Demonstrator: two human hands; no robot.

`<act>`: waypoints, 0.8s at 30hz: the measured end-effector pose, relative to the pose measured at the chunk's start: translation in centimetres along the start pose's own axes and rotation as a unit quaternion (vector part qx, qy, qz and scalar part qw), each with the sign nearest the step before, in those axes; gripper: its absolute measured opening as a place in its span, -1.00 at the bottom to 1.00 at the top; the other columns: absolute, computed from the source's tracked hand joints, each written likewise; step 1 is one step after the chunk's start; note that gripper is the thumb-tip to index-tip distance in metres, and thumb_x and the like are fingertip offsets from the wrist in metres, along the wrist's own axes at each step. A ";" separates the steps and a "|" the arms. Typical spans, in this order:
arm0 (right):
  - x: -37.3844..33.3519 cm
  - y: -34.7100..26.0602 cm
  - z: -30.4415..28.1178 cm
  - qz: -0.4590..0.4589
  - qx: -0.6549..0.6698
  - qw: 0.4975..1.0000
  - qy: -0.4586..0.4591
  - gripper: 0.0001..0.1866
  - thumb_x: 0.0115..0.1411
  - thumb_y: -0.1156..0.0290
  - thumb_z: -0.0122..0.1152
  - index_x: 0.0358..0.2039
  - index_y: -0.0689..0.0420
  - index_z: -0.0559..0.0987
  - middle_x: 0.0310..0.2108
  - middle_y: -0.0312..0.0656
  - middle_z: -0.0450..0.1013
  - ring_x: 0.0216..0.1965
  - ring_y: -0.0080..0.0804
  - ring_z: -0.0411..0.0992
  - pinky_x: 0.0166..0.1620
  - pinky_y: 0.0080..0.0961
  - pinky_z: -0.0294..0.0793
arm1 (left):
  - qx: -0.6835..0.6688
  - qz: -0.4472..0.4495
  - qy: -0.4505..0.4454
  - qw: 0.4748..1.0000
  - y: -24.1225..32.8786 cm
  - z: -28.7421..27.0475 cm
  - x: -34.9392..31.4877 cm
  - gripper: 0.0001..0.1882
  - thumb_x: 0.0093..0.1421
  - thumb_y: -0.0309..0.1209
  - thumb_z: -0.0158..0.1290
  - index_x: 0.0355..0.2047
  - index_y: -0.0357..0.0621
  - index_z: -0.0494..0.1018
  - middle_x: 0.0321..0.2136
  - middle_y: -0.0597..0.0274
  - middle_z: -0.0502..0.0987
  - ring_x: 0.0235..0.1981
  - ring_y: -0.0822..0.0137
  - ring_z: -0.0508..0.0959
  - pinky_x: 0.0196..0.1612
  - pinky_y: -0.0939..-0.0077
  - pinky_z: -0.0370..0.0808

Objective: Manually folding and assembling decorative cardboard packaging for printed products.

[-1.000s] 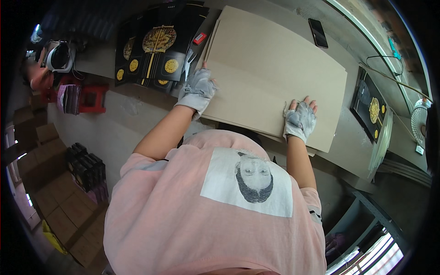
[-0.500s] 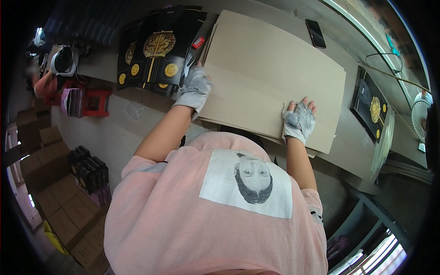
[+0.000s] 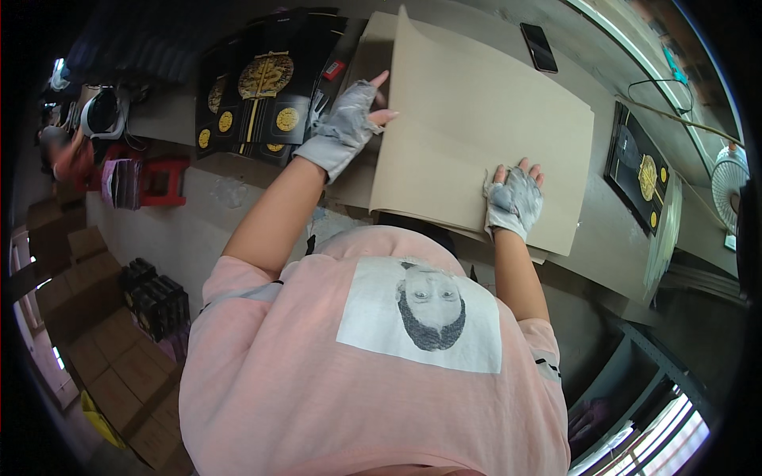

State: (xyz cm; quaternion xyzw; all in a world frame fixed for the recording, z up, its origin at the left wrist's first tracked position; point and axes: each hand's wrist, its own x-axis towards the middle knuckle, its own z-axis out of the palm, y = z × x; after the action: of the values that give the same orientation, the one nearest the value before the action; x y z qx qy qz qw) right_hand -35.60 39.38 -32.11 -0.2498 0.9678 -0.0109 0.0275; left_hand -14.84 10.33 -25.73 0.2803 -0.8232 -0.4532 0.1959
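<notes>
A large beige cardboard sheet (image 3: pixel 468 103) lies on the worktable, its left edge curled up off the board (image 3: pixel 361 178) beneath. My left hand (image 3: pixel 345 125), in a grey fingerless glove, is at that raised edge with thumb and forefinger spread; whether any fingertip touches the sheet is hard to see. My right hand (image 3: pixel 514 197), gloved the same way, rests flat on the sheet's near right part with fingers stretched out. Left of my left hand lie black printed sheets with gold designs (image 3: pixel 266 79). A small red item (image 3: pixel 334 70) sits beside them.
A phone (image 3: pixel 539 47) lies beyond the sheet. Another black-and-gold printed piece (image 3: pixel 636 170) is at the right, near a fan (image 3: pixel 726 182). Red stools (image 3: pixel 165 181), cartons (image 3: pixel 115 349) and stacked black boxes (image 3: pixel 151 293) stand on the left. Another person (image 3: pixel 67 155) is at far left.
My left hand has moved up and right, its fingers spreading. The left edge of the top sheet has lifted and shifted right, uncovering the board beneath. My right hand stays flat on the sheet.
</notes>
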 end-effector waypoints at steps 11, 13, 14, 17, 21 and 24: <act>0.3 0.2 0.6 -0.003 0.041 0.999 0.001 -0.23 0.39 -0.18 0.00 0.42 0.08 0.36 0.48 0.15 0.14 0.51 0.14 0.07 0.43 0.10 0.12 | 0.113 0.090 -0.053 0.988 2.1 10.5 1.0 0.25 0.01 0.25 0.36 0.54 -0.06 0.02 0.49 -0.43 -0.06 0.47 -0.38 0.09 0.48 -0.07 0.11; 1.3 0.3 1.1 -0.022 0.045 0.998 0.047 -0.29 0.37 -0.16 0.08 0.31 0.12 0.49 0.38 0.15 0.32 0.41 0.12 0.25 0.37 0.03 0.26 | 0.137 0.086 -0.055 0.985 2.4 11.0 1.1 0.25 0.01 0.26 0.36 0.54 -0.06 0.03 0.50 -0.42 -0.08 0.48 -0.39 0.06 0.48 -0.11 0.11; 2.0 -0.2 0.5 -0.074 0.148 0.985 0.043 -0.33 0.36 -0.13 0.14 0.24 0.15 0.54 0.28 0.13 0.42 0.32 0.07 0.35 0.31 -0.05 0.34 | 0.151 0.085 -0.061 0.983 2.4 11.0 1.1 0.24 0.02 0.26 0.35 0.54 -0.06 0.04 0.50 -0.42 -0.09 0.48 -0.40 0.04 0.48 -0.13 0.10; 3.8 -3.0 -0.6 -0.129 0.404 0.904 -0.051 -0.40 0.33 -0.08 0.22 0.10 0.21 0.61 0.08 0.09 0.57 0.15 -0.01 0.51 0.19 -0.20 0.46 | 0.177 0.089 -0.068 0.978 2.1 11.0 1.1 0.23 0.03 0.23 0.35 0.54 -0.08 0.03 0.51 -0.40 -0.11 0.50 -0.37 0.03 0.49 -0.07 0.09; 4.9 -6.3 -1.8 -0.145 0.535 0.810 -0.194 -0.43 0.32 -0.04 0.26 0.02 0.26 0.62 -0.05 0.03 0.63 0.05 -0.06 0.56 0.12 -0.27 0.48 | 0.182 0.082 -0.080 0.977 1.5 10.6 1.4 0.24 0.03 0.20 0.37 0.54 -0.14 0.01 0.51 -0.39 -0.12 0.51 -0.30 0.03 0.50 0.02 0.08; 4.7 -6.7 -1.7 -0.122 0.518 0.825 -0.191 -0.45 0.32 -0.03 0.25 0.01 0.26 0.63 -0.03 -0.01 0.61 0.03 -0.11 0.53 0.12 -0.29 0.45 | 0.173 0.076 -0.084 0.978 1.6 10.4 1.5 0.26 0.03 0.20 0.38 0.53 -0.17 0.01 0.51 -0.38 -0.11 0.51 -0.28 0.04 0.50 0.04 0.09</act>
State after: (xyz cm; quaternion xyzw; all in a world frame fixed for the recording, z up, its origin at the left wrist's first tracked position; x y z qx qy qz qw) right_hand -36.62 31.28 -30.42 -0.3119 0.7571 -0.4654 0.3359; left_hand -22.45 16.72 -29.61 0.2077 -0.9215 -0.3098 0.1080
